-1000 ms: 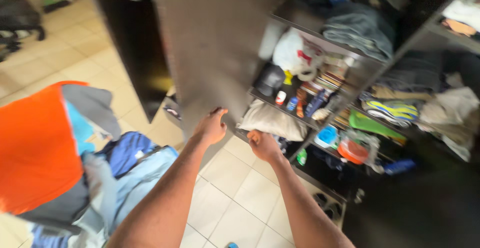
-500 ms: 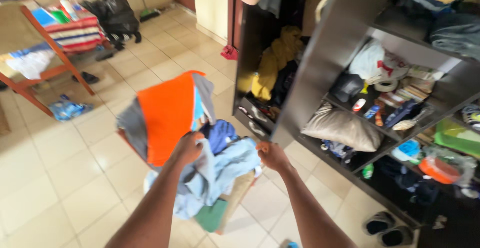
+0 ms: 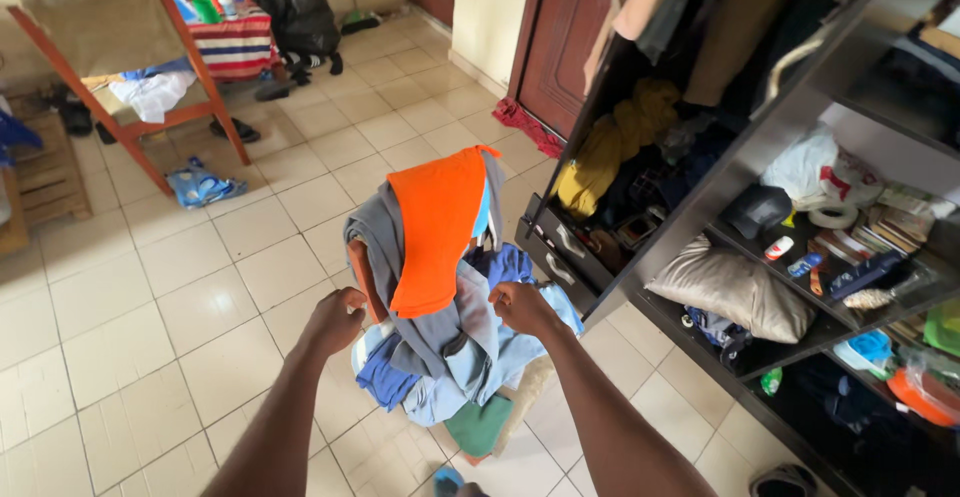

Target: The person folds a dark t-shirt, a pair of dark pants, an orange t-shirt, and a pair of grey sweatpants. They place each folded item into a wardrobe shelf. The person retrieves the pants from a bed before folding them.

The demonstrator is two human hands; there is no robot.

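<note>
A lived-in home bedroom: an open dark wardrobe point(image 3: 800, 157) crammed with clothes at right, tiled floor point(image 3: 150, 297), clothes-heaped chair point(image 3: 440, 287) near, wooden folding chair point(image 3: 120, 47) far left.

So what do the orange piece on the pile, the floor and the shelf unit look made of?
Orange piece: soft matte cloth, draped and creased, likely knit. Floor: glazed cream tile, with grout lines and a slight sheen. Shelf unit: dark flat board, probably laminate; the finish is hard to tell.
</note>
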